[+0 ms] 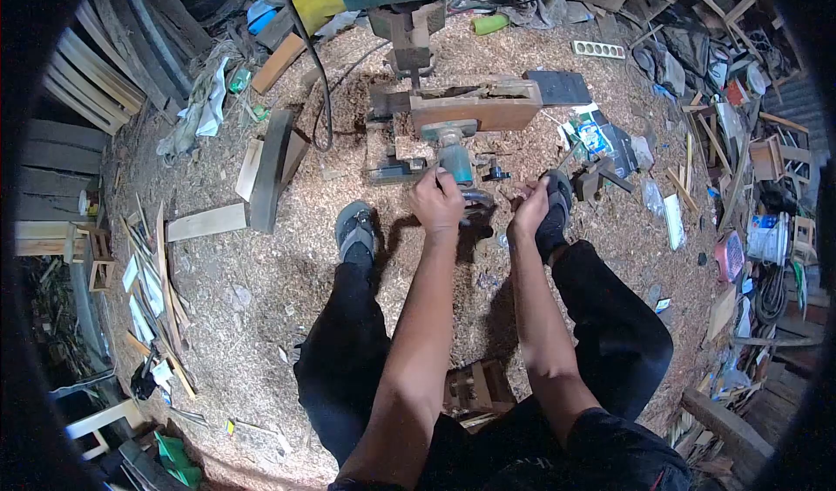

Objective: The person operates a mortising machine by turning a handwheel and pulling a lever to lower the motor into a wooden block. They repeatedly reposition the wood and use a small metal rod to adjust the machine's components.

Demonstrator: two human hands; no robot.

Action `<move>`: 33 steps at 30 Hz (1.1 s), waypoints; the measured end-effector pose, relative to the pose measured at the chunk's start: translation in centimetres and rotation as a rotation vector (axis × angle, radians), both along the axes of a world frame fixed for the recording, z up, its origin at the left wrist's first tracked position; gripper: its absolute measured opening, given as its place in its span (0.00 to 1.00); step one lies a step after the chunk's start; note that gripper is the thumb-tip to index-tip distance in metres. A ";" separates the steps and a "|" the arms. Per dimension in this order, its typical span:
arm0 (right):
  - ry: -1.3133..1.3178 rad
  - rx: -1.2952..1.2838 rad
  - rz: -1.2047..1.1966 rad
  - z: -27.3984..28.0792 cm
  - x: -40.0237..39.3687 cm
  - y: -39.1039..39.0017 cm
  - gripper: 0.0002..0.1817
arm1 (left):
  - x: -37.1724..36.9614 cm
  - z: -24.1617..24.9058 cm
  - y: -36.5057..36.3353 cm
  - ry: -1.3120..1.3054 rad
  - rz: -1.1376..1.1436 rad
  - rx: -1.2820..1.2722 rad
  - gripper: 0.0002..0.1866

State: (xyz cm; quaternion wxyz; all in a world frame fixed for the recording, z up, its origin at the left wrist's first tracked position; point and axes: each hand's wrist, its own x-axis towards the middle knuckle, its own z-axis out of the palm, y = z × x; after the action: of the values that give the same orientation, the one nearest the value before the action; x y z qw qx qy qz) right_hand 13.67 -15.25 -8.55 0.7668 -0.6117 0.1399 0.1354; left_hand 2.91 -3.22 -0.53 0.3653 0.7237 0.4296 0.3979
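Directly beyond a teal clamp point(454, 162): one brown wooden block point(501, 117), rough-topped. Left hand point(438, 199) curled, right hand point(529, 206) half-curled; grasp of either, cannot tell. Black cable point(328, 108) hangs left; green cylinder point(490, 24), floor's far edge.

A dark short-sleeved shirt point(623, 452) with a small red mark point(661, 476) hangs above black trousers point(344, 347); below the trousers are greyish sandals point(355, 232).

Paired items comprise one left hand point(438, 200), one right hand point(529, 209) and two sandals point(356, 230). Fitted items comprise one wooden block point(488, 115), one tool bit point(414, 75) and one handwheel point(484, 197). Further items comprise one white socket strip point(598, 50), one green cylinder point(490, 24) and one yellow article point(318, 5).
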 end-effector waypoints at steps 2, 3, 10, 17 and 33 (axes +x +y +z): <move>-0.081 -0.131 0.104 -2.2 0.4 -0.2 0.23 | -0.3 -0.5 1.3 -0.043 -0.138 0.079 0.12; -0.120 -0.201 0.155 -2.3 0.5 -0.4 0.21 | -0.3 -0.2 1.5 -0.053 -0.161 0.104 0.12; -0.056 -0.430 0.453 -1.6 2.0 -0.2 0.28 | -0.6 -0.4 1.7 -0.025 -0.214 0.135 0.11; -0.201 -0.301 0.218 2.9 -0.5 -0.7 0.41 | -0.3 -0.7 1.5 -0.067 -0.133 0.153 0.12; 0.064 -0.096 0.146 -1.2 1.1 -2.1 0.35 | -0.4 -0.1 1.3 0.018 -0.137 0.140 0.15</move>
State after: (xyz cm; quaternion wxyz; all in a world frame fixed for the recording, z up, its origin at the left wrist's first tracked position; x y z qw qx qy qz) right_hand 14.75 -17.37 -9.79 0.7197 -0.6517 0.1259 0.2035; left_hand 2.47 -1.88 -0.65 0.3364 0.7787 0.3534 0.3945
